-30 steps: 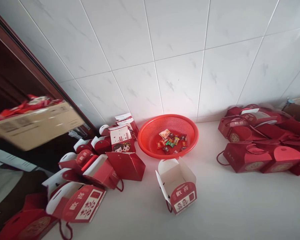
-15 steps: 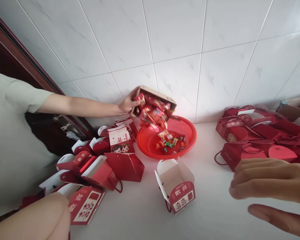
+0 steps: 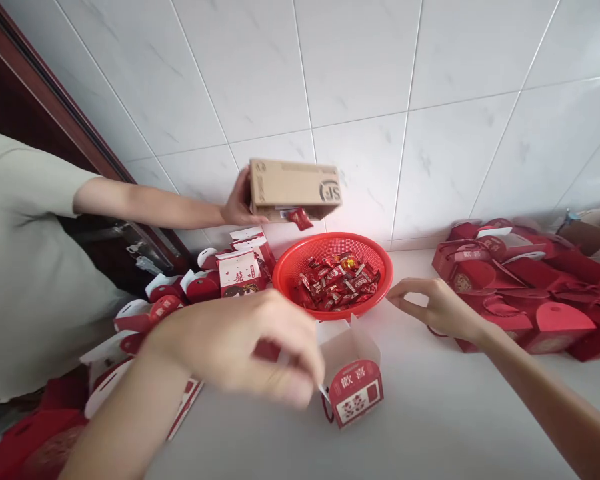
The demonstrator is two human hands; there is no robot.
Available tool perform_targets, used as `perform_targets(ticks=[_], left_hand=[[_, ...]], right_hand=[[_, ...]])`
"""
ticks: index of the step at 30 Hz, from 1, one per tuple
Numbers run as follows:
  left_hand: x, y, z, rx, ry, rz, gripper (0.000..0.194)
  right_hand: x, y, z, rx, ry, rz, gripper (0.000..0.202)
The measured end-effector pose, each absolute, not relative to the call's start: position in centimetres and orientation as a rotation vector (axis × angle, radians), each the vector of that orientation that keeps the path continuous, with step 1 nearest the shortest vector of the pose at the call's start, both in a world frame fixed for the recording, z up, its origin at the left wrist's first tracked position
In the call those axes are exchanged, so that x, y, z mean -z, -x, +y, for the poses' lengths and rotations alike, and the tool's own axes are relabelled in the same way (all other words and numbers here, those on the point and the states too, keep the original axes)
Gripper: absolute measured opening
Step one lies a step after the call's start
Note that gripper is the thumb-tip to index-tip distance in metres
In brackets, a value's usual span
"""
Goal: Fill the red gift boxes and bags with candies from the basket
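My left hand (image 3: 253, 343) is blurred, its fingers curled, just left of an open red and white gift box (image 3: 357, 393). Whether its fingertips touch the box flap or hold anything, I cannot tell. With thumb and fingers slightly apart, my right hand (image 3: 433, 303) is open at the right rim of a red plastic basket (image 3: 286, 267), holding nothing visible. Many wrapped candies (image 3: 340, 287) lie in the basket. Above it, another person's hand (image 3: 240, 203) holds a tipped cardboard box (image 3: 295, 181). One red-wrapped candy (image 3: 300, 219) is at its lower opening.
Red gift boxes (image 3: 520, 267) crowd the right side of the white table (image 3: 260, 440). More boxes (image 3: 207, 280) stand at the left, partly behind my left arm. A tiled wall (image 3: 355, 73) rises behind the basket. The other person (image 3: 25, 267) stands at the left.
The cardboard box has tipped further and its candies have dropped into the basket, which is much fuller. My left hand has come in towards the gift box; my right hand has moved left to the basket rim.
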State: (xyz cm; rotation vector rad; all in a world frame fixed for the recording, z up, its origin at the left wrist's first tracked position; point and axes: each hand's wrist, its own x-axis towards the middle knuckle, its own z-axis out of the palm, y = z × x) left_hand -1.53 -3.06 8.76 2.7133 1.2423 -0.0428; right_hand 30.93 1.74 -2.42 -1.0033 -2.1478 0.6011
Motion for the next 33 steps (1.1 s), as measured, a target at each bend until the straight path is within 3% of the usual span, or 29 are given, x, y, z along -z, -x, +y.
perform_targets(ticks=[8,16,22,24,30,33], left_hand=[[-2.6,-1.5,5.8,0.324,-2.488,1.470,0.021],[1.2,-4.6,8.6,0.675,-2.331,1.487,0.049],[2.7,-6.4,9.5,0.663,-2.309,1.635,0.062],[3.0,-6.4,9.8,0.611,-2.327,1.651,0.057],[3.5,-5.9,10.8,0.370,-2.326,1.826,0.021],[3.4,-5.2,11.4,0.164,-2.276,1.923,0.020]], right_hand=[[6.6,-28.7,5.8,-0.346,0.968,-2.175,0.018],[7.3,-26.9,6.9,-0.438,0.953,-2.193,0.023],[8.2,-26.8,7.5,-0.447,0.954,-2.151,0.028],[8.4,-26.8,7.6,-0.442,0.960,-2.150,0.032],[8.5,-26.8,7.6,-0.439,0.966,-2.148,0.038],[8.5,-26.8,7.5,-0.440,0.966,-2.143,0.040]])
